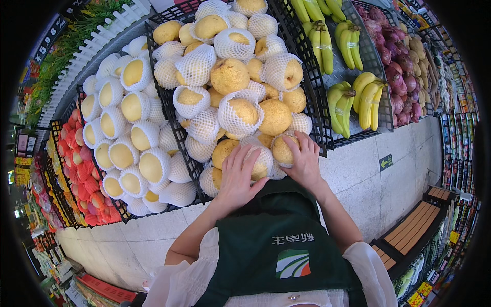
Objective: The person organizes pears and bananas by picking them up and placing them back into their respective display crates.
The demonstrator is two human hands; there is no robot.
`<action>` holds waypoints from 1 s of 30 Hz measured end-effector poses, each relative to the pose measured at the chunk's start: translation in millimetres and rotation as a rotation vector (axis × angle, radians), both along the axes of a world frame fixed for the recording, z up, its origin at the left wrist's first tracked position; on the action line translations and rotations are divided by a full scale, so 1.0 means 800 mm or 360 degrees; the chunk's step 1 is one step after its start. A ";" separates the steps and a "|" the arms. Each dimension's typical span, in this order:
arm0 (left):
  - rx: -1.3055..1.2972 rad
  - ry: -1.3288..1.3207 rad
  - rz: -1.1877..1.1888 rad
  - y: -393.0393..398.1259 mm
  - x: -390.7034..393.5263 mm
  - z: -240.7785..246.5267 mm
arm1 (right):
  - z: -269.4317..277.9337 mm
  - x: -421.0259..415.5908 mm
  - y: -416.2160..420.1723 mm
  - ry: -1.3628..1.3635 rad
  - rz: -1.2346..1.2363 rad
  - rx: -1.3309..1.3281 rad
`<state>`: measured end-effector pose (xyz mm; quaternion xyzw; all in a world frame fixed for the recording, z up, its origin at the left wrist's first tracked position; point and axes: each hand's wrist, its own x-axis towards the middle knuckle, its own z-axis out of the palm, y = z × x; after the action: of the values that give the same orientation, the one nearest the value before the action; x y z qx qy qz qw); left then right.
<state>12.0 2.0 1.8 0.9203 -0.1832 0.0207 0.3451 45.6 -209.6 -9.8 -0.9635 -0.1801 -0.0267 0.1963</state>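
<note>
A black plastic crate [180,142] before me is heaped with round, yellow-brown Asian pears [230,76], many in white foam nets. At its near edge, my left hand [238,179] grips a netted pear [264,162] between thumb and fingers. Just beside it, my right hand [305,163] has its fingers curled over another pear [283,150], whose white net shows around its lower side. Both pears still lie among the others, and the palms hide part of them. An unwrapped pear [223,151] sits just beyond my left fingers.
On the left, another crate holds pale yellow fruits [141,138] in foam nets, then red-netted fruits [85,169]. Bananas [370,101], red onions [397,82] and potatoes [419,55] lie to the right. A slatted bench [414,226] stands on the tiled floor [353,180] at lower right.
</note>
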 end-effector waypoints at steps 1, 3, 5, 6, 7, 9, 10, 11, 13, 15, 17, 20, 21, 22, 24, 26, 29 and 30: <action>0.0060 0.0020 0.0011 0.001 -0.002 -0.003 | 0.000 -0.003 0.004 0.0021 -0.0027 0.0031; 0.0113 0.0035 -0.0008 0.002 -0.006 -0.008 | -0.001 -0.006 0.009 0.0066 -0.0078 0.0090; 0.0151 0.0054 -0.0031 0.001 -0.007 -0.011 | -0.011 -0.002 0.003 0.0036 0.0034 0.0088; 0.0169 0.0067 -0.0043 0.001 -0.008 -0.013 | -0.012 0.001 0.002 0.0025 0.0092 0.0093; 0.0187 0.0079 -0.0056 0.001 -0.008 -0.014 | -0.012 0.006 -0.001 -0.0011 0.0184 0.0031; 0.0184 0.0055 -0.0062 0.000 -0.005 -0.022 | -0.007 0.018 -0.007 -0.0087 0.0373 -0.0088; 0.0183 0.0043 -0.0062 0.000 -0.004 -0.026 | -0.014 0.017 -0.011 -0.0046 0.0342 -0.0022; 0.0141 0.0043 -0.0071 -0.001 -0.003 -0.030 | -0.016 0.016 -0.014 -0.0041 0.0319 0.0006; 0.0065 0.0038 -0.0088 0.000 -0.002 -0.034 | -0.020 0.014 -0.015 -0.0036 0.0273 0.0072; 0.0041 0.0015 -0.0081 0.001 -0.001 -0.034 | -0.019 0.015 -0.009 -0.0042 0.0224 0.0074; 0.0039 -0.0011 -0.0071 0.004 -0.002 -0.031 | -0.004 0.011 -0.004 -0.0002 0.0183 -0.0012; 0.0026 -0.0046 -0.0034 0.008 -0.004 -0.022 | 0.004 0.001 0.000 -0.0010 0.0115 -0.0110; -0.0001 -0.0051 -0.0008 0.010 -0.007 -0.019 | 0.005 -0.003 0.001 -0.0026 0.0090 -0.0134; -0.0027 -0.0057 0.0018 0.013 -0.011 -0.018 | 0.005 -0.005 0.002 -0.0007 0.0087 -0.0108; -0.0132 -0.0084 0.0072 0.020 -0.020 -0.022 | 0.005 -0.009 0.000 0.0031 0.0073 -0.0057; -0.0195 -0.0083 0.0122 0.028 -0.028 -0.026 | -0.014 0.000 -0.007 -0.0011 0.0151 0.0000; -0.0164 -0.0054 0.0223 0.042 -0.037 -0.032 | -0.008 0.013 -0.007 -0.0025 0.0270 -0.0096; -0.0106 -0.0050 0.0278 0.048 -0.039 -0.034 | -0.004 0.014 -0.007 -0.0019 0.0313 -0.0158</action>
<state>-19.1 40.4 -25.4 0.9203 -0.1068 0.0713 0.3695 57.1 -214.8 -13.2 -0.9495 -0.2762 -0.0042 0.1490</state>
